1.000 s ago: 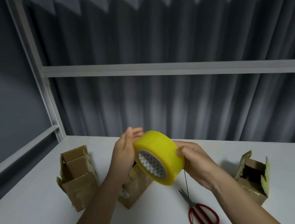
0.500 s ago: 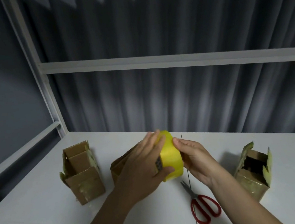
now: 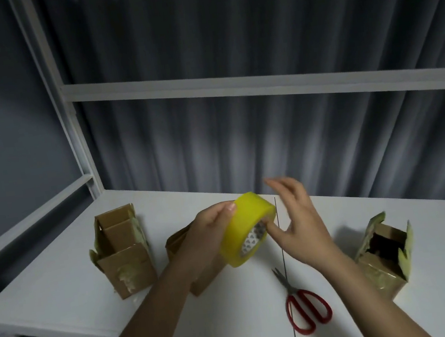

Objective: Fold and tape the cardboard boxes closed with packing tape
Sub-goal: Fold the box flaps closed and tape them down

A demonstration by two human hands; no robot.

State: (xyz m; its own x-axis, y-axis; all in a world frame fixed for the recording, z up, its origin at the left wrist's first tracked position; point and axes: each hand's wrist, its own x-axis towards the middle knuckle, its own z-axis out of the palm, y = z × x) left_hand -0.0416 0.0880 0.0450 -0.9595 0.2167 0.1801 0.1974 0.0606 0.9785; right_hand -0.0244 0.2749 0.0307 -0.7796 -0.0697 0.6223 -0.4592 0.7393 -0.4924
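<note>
A white tabletop (image 3: 61,288) seen from above and behind a person's two bare forearms, with dark grey pleated curtains (image 3: 268,133) hanging behind it and a white metal frame (image 3: 204,85) crossing in front of them. At the far left of the table stands a small brown cardboard box (image 3: 123,256), upright, its top flaps raised and open, with patches of old tape on its front. Just to its right, a second cardboard box (image 3: 177,240) lies mostly hidden behind the left hand (image 3: 210,233) and its forearm. The left hand is raised above the table and grips a roll of yellow packing tape (image 3: 248,227) from the left side, thumb on the outer band, fingers curled behind it; the roll is tilted so its patterned white core faces down and to the right. The right hand (image 3: 297,223) is beside the roll, its thumb tip touching the roll's edge near the core, while its other fingers are spread, relaxed and blurred, gripping nothing. Below the right hand, red-handled scissors (image 3: 303,305) lie flat on the table, blades closed and pointing away. At the far right stands a third cardboard box (image 3: 383,260), tilted, its flaps open and ragged, with glossy tape on its side.
</note>
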